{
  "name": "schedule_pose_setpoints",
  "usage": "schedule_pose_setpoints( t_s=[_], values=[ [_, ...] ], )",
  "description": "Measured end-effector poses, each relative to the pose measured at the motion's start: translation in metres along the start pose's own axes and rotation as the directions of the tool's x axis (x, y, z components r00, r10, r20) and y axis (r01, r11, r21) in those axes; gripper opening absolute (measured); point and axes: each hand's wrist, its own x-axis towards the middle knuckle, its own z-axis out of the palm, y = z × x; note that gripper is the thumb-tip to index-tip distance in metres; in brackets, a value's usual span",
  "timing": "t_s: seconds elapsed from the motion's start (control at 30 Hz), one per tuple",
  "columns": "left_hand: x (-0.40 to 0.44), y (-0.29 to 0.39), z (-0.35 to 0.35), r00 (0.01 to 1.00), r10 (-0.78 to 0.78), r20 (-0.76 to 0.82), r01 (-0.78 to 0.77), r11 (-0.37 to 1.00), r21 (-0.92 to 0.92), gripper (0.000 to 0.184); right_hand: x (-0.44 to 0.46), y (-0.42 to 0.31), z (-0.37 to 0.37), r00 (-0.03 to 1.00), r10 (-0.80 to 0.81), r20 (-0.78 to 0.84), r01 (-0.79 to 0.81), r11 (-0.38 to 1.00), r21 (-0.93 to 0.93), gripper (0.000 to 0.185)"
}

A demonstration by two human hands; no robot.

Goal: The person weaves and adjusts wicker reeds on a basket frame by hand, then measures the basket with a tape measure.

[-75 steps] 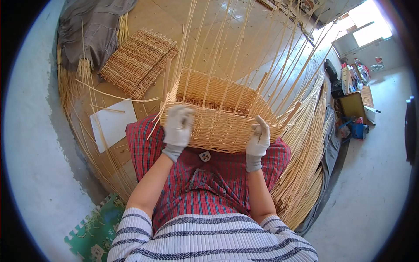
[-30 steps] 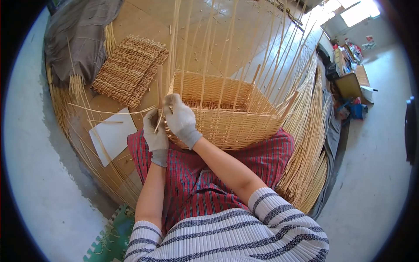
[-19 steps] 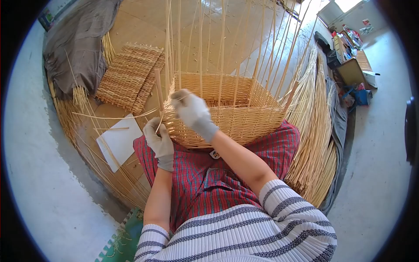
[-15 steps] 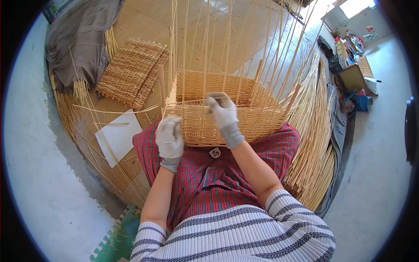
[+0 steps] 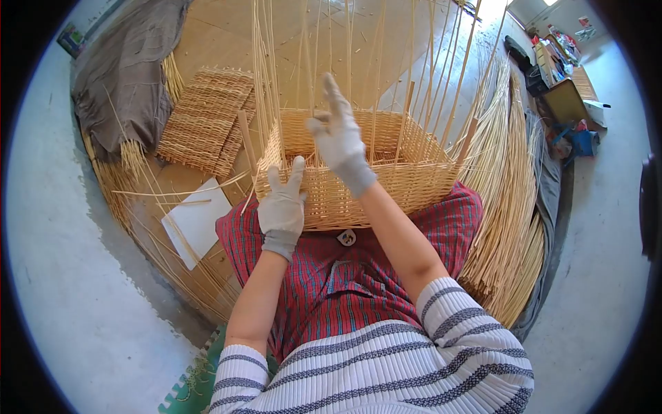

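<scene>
A rectangular wicker basket [image 5: 386, 193] with woven walls rests across my lap. Tall pale upright rods [image 5: 412, 55] rise from its sides, and thicker wooden corner posts [image 5: 247, 141] stand among them. My left hand [image 5: 281, 208], in a whitish glove with a grey cuff, lies against the near wall at its left end, two fingers stretched up at the rim. Above the near rim is my right hand [image 5: 339, 135], gloved too, its fingers extended upward beside the rods. Whether it touches a rod I cannot tell. Loose strands [image 5: 183, 192] stick out past the left corner.
Woven panels [image 5: 203, 119] lie on the floor at the left, near a white sheet [image 5: 197, 224] and a grey cloth [image 5: 127, 76] over a heap. A large bundle of rods [image 5: 500, 228] is at my right. Beyond it stands a cluttered low table [image 5: 562, 72].
My right hand has risen and its fingers have straightened upward. My left hand has moved right onto the wall, with its fingers now stretched out. The view has shifted slightly.
</scene>
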Motion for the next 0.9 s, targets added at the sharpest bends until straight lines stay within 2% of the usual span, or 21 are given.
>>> schedule_pose_setpoints(
  t_s=[0.07, 0.13, 0.17, 0.2, 0.23, 0.27, 0.3, 0.33, 0.4, 0.43, 0.47, 0.5, 0.6, 0.63, 0.67, 0.7, 0.73, 0.8, 0.83, 0.87, 0.9],
  values=[
    [-0.002, -0.004, 0.002, 0.999, 0.036, -0.014, -0.035, 0.998, 0.061, 0.078, -0.032, 0.008, -0.054, 0.939, 0.212, 0.270, -0.248, 0.963, 0.107, 0.054],
    [-0.001, -0.005, -0.003, 0.992, 0.084, -0.094, -0.088, 0.996, -0.032, 0.059, -0.079, 0.033, -0.083, 0.922, 0.212, 0.324, -0.227, 0.974, 0.010, 0.045],
    [-0.001, -0.009, 0.000, 0.991, 0.092, -0.097, -0.096, 0.994, -0.042, 0.059, -0.090, 0.030, -0.096, 0.961, 0.152, 0.231, -0.143, 0.988, -0.052, 0.040],
    [-0.001, -0.016, 0.007, 0.948, 0.054, -0.313, -0.182, 0.899, -0.398, 0.045, -0.096, 0.027, -0.104, 0.987, 0.079, 0.143, -0.062, 0.991, -0.121, 0.036],
    [0.000, -0.027, 0.016, 0.877, -0.064, -0.477, -0.314, 0.674, -0.669, 0.031, -0.098, 0.024, -0.106, 0.987, 0.082, 0.141, -0.064, 0.990, -0.129, 0.036],
    [0.004, -0.047, 0.030, 0.749, -0.095, -0.656, -0.403, 0.722, -0.563, 0.019, -0.102, 0.016, -0.105, 0.983, 0.107, 0.150, -0.087, 0.987, -0.135, 0.034],
    [0.006, -0.062, 0.046, 0.775, -0.374, -0.510, -0.188, 0.634, -0.750, 0.016, -0.107, 0.007, -0.101, 0.979, 0.134, 0.152, -0.113, 0.984, -0.138, 0.031],
    [0.007, -0.065, 0.038, 0.780, -0.362, -0.510, -0.194, 0.635, -0.748, 0.016, -0.113, -0.004, -0.093, 0.945, 0.143, 0.294, -0.117, 0.988, -0.103, 0.029],
    [0.012, -0.070, 0.018, 0.802, -0.577, -0.154, -0.077, 0.156, -0.985, 0.014, -0.118, -0.033, -0.074, 0.816, 0.090, 0.571, -0.089, 0.996, -0.030, 0.023],
    [0.015, -0.070, 0.011, 0.796, -0.538, -0.277, -0.145, 0.275, -0.951, 0.017, -0.117, -0.049, -0.063, 0.785, 0.008, 0.620, -0.054, 0.997, 0.055, 0.023],
    [0.017, -0.078, 0.013, 0.790, -0.541, -0.288, -0.150, 0.284, -0.947, 0.017, -0.116, -0.063, -0.048, 0.748, -0.032, 0.663, -0.037, 0.995, 0.089, 0.022],
    [0.020, -0.087, 0.018, 0.817, -0.498, -0.290, -0.157, 0.291, -0.944, 0.019, -0.119, -0.070, -0.031, 0.760, -0.098, 0.643, -0.027, 0.983, 0.182, 0.022],
    [0.010, -0.101, 0.019, 0.866, -0.438, -0.242, -0.116, 0.295, -0.948, 0.022, -0.114, -0.105, 0.002, 0.807, -0.203, 0.554, 0.068, 0.965, 0.254, 0.032],
    [0.011, -0.116, 0.038, 0.905, -0.415, -0.091, -0.116, -0.034, -0.993, 0.021, -0.111, -0.111, 0.014, 0.812, -0.208, 0.545, 0.070, 0.962, 0.263, 0.032],
    [0.008, -0.127, 0.048, 0.939, -0.340, 0.049, -0.082, -0.360, -0.929, 0.019, -0.109, -0.116, 0.025, 0.798, -0.278, 0.535, 0.187, 0.957, 0.220, 0.030],
    [-0.008, -0.113, 0.027, 0.967, -0.178, -0.181, -0.237, -0.377, -0.895, 0.022, -0.108, -0.118, 0.032, 0.775, -0.345, 0.530, 0.301, 0.938, 0.171, 0.027],
    [0.001, -0.126, 0.026, 0.967, -0.177, -0.183, -0.239, -0.376, -0.895, 0.022, -0.107, -0.118, 0.034, 0.776, -0.346, 0.527, 0.302, 0.938, 0.171, 0.027],
    [0.029, -0.160, 0.021, 1.000, 0.004, 0.027, 0.026, 0.106, -0.994, 0.028, -0.108, -0.116, 0.034, 0.704, -0.342, 0.623, 0.381, 0.922, 0.075, 0.019],
    [0.029, -0.142, -0.012, 0.990, -0.012, 0.140, 0.141, 0.125, -0.982, 0.032, -0.107, -0.116, 0.030, 0.696, -0.350, 0.627, 0.389, 0.918, 0.081, 0.019],
    [0.041, -0.147, -0.016, 0.991, -0.019, 0.134, 0.135, 0.119, -0.984, 0.032, -0.107, -0.116, 0.022, 0.707, -0.349, 0.616, 0.358, 0.927, 0.114, 0.015],
    [0.055, -0.156, -0.021, 0.981, 0.145, 0.129, 0.096, 0.213, -0.972, 0.034, -0.107, -0.115, 0.014, 0.720, -0.341, 0.604, 0.323, 0.936, 0.143, 0.011]
  ],
)
